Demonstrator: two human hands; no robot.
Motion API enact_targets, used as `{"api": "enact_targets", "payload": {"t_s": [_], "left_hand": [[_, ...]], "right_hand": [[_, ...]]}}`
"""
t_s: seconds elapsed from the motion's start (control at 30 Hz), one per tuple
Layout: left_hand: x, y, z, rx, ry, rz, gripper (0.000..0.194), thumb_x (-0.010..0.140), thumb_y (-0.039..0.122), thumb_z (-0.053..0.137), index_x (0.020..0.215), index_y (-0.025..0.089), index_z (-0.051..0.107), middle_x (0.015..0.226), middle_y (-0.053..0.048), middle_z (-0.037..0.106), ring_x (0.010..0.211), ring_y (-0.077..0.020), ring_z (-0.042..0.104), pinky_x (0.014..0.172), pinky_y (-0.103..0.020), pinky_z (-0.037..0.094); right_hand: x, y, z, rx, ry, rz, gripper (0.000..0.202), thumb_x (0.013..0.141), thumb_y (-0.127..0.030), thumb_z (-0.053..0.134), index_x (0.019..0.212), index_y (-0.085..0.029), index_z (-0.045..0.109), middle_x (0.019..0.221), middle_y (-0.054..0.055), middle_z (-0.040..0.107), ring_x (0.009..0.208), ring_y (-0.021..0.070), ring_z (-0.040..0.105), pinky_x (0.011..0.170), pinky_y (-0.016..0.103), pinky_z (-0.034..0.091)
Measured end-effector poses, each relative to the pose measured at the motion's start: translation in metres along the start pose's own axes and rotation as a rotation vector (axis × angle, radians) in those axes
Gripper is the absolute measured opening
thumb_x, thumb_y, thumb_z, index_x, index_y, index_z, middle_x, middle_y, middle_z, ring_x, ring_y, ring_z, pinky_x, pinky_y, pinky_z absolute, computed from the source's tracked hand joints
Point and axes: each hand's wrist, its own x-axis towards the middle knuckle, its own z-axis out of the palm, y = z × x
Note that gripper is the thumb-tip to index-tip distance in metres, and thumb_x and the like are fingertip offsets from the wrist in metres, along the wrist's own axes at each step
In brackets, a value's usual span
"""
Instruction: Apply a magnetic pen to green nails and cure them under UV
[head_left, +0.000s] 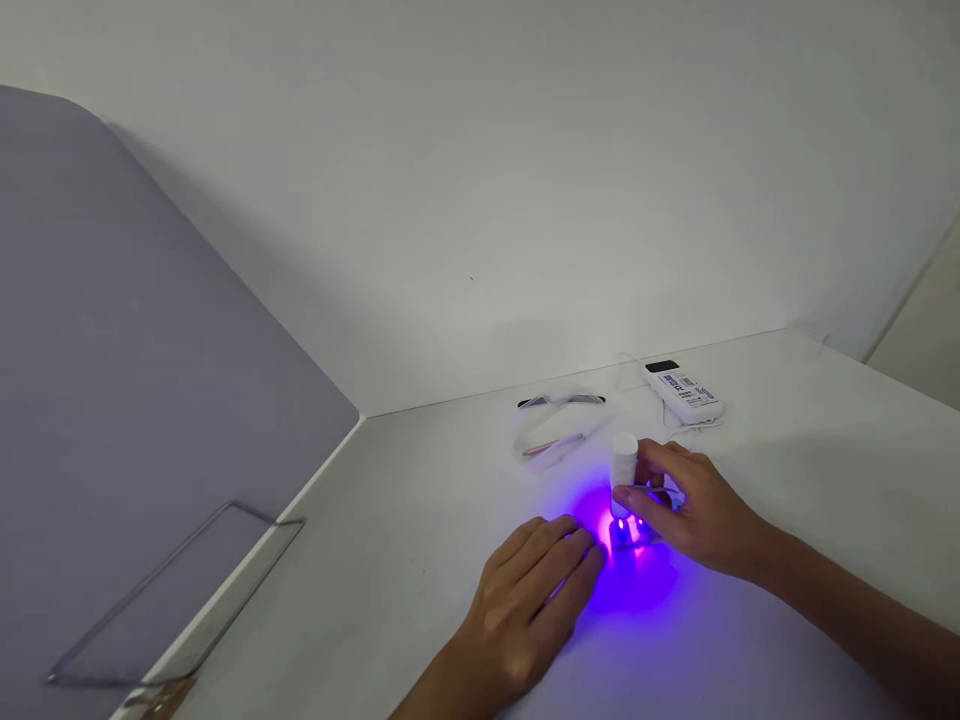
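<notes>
Left hand [536,600] nearest, low over worktop [375,560], fingers curled together, tips just beside violet glow [637,590]; whether they grip anything, cannot tell. Right hand [690,505] beyond glow, thumb and fingers clamped on upright white cylinder [624,462], which stands between hands, lights shining at its base. Step in hand, seemingly: steadying lit cylinder beside left fingertips. Next move likely calls for level, steady grip. Farther back: clear plastic pouch [556,422], then white power bank [686,395].
</notes>
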Motion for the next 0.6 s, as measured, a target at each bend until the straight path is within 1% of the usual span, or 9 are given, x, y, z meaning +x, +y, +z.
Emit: {"api": "enact_targets", "payload": {"t_s": [0.13,0.33,0.6], "left_hand": [[0.0001,0.0012,0.0,-0.001,0.021,-0.002,0.017,0.094,-0.001,0.051,0.09,0.005,0.067,0.082,-0.011,0.066,0.086,-0.0219,0.062,0.071,-0.033,0.047],[0.0037,0.0015,-0.0001,0.005,0.043,-0.005,0.024,0.095,-0.001,0.047,0.081,0.007,0.064,0.075,-0.009,0.062,0.078,-0.0193,0.059,0.067,-0.031,0.044],[-0.0002,0.0038,0.0004,0.013,0.087,0.014,0.029,0.095,-0.001,0.046,0.074,0.01,0.063,0.07,-0.006,0.061,0.078,-0.0202,0.06,0.066,-0.032,0.04]], "right_hand": [[-0.0001,-0.0013,-0.0011,0.006,-0.003,0.006,0.022,0.095,-0.042,0.055,0.083,-0.024,0.058,0.071,-0.001,0.063,0.07,0.0179,0.053,0.064,0.031,0.043],[-0.0005,-0.0011,-0.0009,-0.008,0.005,-0.004,0.023,0.095,-0.042,0.054,0.083,-0.023,0.058,0.069,0.0,0.062,0.069,0.0178,0.053,0.062,0.03,0.043],[0.0017,-0.001,-0.001,-0.03,0.026,-0.03,0.022,0.095,-0.041,0.055,0.081,-0.023,0.057,0.066,-0.002,0.061,0.065,0.0166,0.052,0.061,0.029,0.043]]}}
